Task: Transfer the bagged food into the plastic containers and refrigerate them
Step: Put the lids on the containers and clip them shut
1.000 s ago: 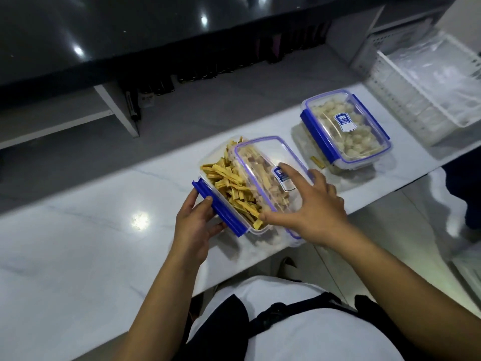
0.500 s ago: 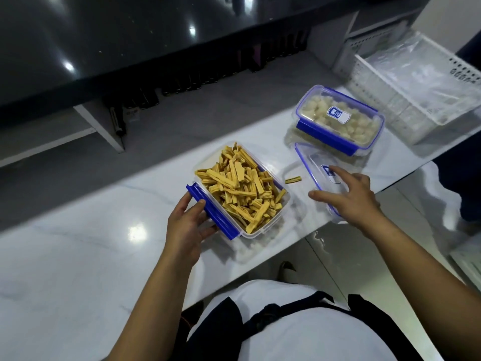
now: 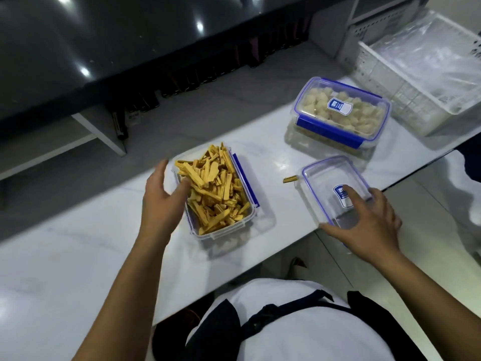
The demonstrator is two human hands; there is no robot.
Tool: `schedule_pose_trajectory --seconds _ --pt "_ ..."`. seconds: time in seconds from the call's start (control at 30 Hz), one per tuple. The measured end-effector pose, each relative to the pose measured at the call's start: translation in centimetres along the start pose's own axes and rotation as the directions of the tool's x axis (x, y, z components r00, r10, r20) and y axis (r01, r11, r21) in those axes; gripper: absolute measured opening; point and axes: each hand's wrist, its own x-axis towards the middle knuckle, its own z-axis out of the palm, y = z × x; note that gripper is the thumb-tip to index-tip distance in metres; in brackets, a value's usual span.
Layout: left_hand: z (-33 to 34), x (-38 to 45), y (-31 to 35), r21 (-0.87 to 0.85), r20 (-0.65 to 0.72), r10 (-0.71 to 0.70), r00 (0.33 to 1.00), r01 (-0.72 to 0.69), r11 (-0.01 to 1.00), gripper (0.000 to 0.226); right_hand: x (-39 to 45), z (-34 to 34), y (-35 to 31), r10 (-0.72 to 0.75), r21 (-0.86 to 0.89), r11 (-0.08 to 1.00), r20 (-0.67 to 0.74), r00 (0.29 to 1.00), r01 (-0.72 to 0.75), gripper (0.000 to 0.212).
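Open container [image 3: 218,225]: is being shown at centre frame on the white counter [image 3: 78,251], now turned so its blue clip faces right; half a second ago the clip was facing lower left.
Yellow strips [image 3: 213,188]: are being held heaped inside the open container.
Left hand [image 3: 161,201]: is no longer being closed on the clip; it is being held spread and released at the container's left wall, thumb at the rim.
Lid [image 3: 335,186]: is being laid flat at centre right, nearer the counter edge than before.
Right hand [image 3: 369,222]: is being rested on the lid, fingers splayed, nothing gripped.
Loose strip [image 3: 290,179]: is lying between container and lid.
Sealed container [image 3: 341,113]: is sitting upper right beside a white basket [image 3: 406,105].
Hidden: the lid's near corner is being covered by the right hand; label text is too blurred to read.
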Motion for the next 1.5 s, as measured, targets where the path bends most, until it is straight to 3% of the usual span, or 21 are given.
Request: schedule_pose_trajectory --seconds 0.07,0.13,0.23,0.33,0.47,0.63,0.8,0.97,1.1,1.13,1.2,1.23,1.3,1.37,1.5 --pt "2.2 -1.8 2.3 0.101 0.022 0.26 0.965 -0.261 0.96 0.051 -1.0 0.6 0.8 0.004 -0.039 0.999 -0.051 0.999 -0.006 0.101" --pt "5.4 -3.4 4.4 0.145 0.174 0.438 0.882 -0.463 0.874 0.043 -1.7 1.3 1.3 -0.001 -0.074 0.997 -0.096 0.995 -0.006 0.103" --pt "11.2 -3.9 6.5 0.287 0.504 0.448 0.739 -0.632 0.72 0.04 -2.0 1.9 1.7 -0.012 -0.077 0.997 -0.119 0.993 0.003 0.105" --pt "16.7 -2.0 6.7 0.45 0.621 0.293 0.727 -0.637 0.626 0.035 -1.7 1.9 2.0 -0.006 -0.08 0.997 -0.114 0.993 -0.003 0.106" --pt "19.9 -0.4 5.8 0.557 0.6 0.325 0.73 -0.674 0.485 0.016 -1.6 1.9 2.0 -0.005 -0.086 0.996 -0.111 0.994 -0.005 0.107" --pt "19.4 -1.2 5.6 0.535 0.612 0.308 0.729 -0.668 0.518 0.02 -1.8 1.8 1.6 0.019 -0.049 0.999 -0.077 0.997 -0.023 0.108" --pt "13.4 -4.5 5.6 0.39 0.594 0.368 0.715 -0.656 0.646 0.029 -2.2 0.5 0.2 0.064 0.088 0.994 0.008 0.998 -0.064 0.103" --pt "4.7 -5.4 2.9 0.368 0.388 0.416 0.822 -0.552 0.748 0.027 -3.4 -0.4 -2.3 0.043 0.341 0.937 0.116 0.992 -0.08 0.1" --pt "0.4 -4.6 0.3 0.282 0.16 0.389 0.907 -0.419 0.863 0.032 -3.7 -0.8 -6.7 -0.061 0.384 0.923 0.125 0.99 0.009 0.111" --pt "-0.2 -4.2 -0.3 0.209 0.08 0.34 0.937 -0.349 0.913 0.035 -3.6 -1.0 -8.0 -0.093 0.383 0.923 0.129 0.987 0.037 0.112" --pt "-1.3 -3.4 -1.9 -0.017 -0.008 0.098 0.995 -0.098 0.995 0.046 -3.4 -1.4 -10.9 -0.162 0.343 0.933 0.13 0.978 0.109 0.11" --pt "-1.8 -3.1 -2.7 -0.164 0.03 -0.059 0.998 0.063 0.985 0.051 -3.3 -1.5 -12.6 -0.194 0.307 0.941 0.135 0.972 0.145 0.109" --pt "-2.0 -3.0 -4.6 -0.393 0.202 -0.261 0.944 0.322 0.861 0.056 -2.7 -1.2 -16.1 -0.243 0.216 0.954 0.151 0.958 0.208 0.104" --pt "-1.9 -3.2 -6.4 -0.51 0.322 -0.293 0.9 0.426 0.748 0.057 -2.0 -0.6 -19.8 -0.257 0.104 0.964 0.161 0.953 0.243 0.103" --pt "-1.9 -3.9 -7.8 -0.62 0.413 -0.282 0.866 0.495 0.609 0.057 -1.8 2.0 -25.4 -0.218 -0.074 0.969 0.19 0.957 0.236 0.105"
